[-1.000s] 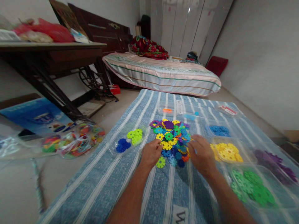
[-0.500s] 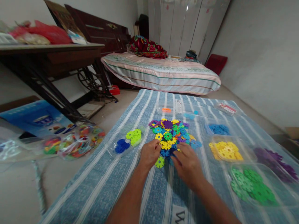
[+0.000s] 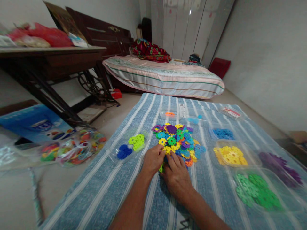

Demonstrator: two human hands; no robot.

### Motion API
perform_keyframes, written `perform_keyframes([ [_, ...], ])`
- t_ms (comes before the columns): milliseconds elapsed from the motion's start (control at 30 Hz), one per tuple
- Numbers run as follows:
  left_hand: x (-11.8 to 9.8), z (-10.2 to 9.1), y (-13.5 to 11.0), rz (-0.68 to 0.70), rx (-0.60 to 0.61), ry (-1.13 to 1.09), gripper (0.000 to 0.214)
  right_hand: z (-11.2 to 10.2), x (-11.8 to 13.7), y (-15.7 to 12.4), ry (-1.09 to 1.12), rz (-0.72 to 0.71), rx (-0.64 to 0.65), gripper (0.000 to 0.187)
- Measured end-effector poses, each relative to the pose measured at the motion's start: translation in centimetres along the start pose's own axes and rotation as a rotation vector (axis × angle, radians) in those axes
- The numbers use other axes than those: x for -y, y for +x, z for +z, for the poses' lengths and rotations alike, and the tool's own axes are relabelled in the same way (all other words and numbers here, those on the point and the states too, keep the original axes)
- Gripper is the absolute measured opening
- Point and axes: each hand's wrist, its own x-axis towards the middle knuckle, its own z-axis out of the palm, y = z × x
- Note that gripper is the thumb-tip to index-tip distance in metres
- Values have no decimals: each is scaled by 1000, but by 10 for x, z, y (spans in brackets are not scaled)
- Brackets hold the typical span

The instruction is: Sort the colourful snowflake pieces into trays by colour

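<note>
A heap of mixed-colour plastic snowflake discs [image 3: 178, 140] lies on a blue striped cloth [image 3: 134, 191]. My left hand [image 3: 152, 159] rests at the heap's near edge with fingers curled on the discs. My right hand [image 3: 176, 174] lies beside it, fingers reaching under my left hand's fingertips onto a lime green disc [image 3: 161, 167], which is mostly covered. What either hand grips is hidden.
Clear trays hold sorted discs: lime and dark blue [image 3: 130, 145], blue [image 3: 222, 133], yellow [image 3: 231, 156], green [image 3: 257, 191], purple [image 3: 280, 166]. A bag of discs [image 3: 72, 148] lies on the floor at left. A mattress [image 3: 165, 78] and a table [image 3: 48, 56] stand beyond.
My right hand has moved left from the heap's right side to meet my left hand, now covering the lime green disc. My left hand has hardly moved.
</note>
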Motion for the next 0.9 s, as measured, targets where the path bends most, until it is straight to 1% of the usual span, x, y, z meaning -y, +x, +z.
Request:
perform_keyframes([
  [133,0,-1,0,-9,13,5,16,-2,0,-2,22,-12,-65,16],
  [267,1,0,-1,12,-1,5,15,-8,-4,-3,56,-20,-77,21],
  [333,1,1,-1,23,-11,-2,15,-12,-7,-2,78,0,-94,23],
  [467,3,3,-1,36,-32,-46,18,-17,-13,2,141,66,-147,20],
  [567,3,3,-3,30,-29,-162,20,-21,-17,4,207,115,-189,17],
  [633,0,-1,-5,29,14,-289,22,-22,-19,4,258,141,-210,16],
  [733,-8,-9,-10,2,130,-473,25,-25,-21,3,312,183,-233,17],
  [833,-14,-16,-13,-47,259,-600,24,-26,-21,2,336,218,-241,17],
  [900,-15,-17,-14,-58,312,-652,20,-27,-22,1,346,235,-247,18],
])
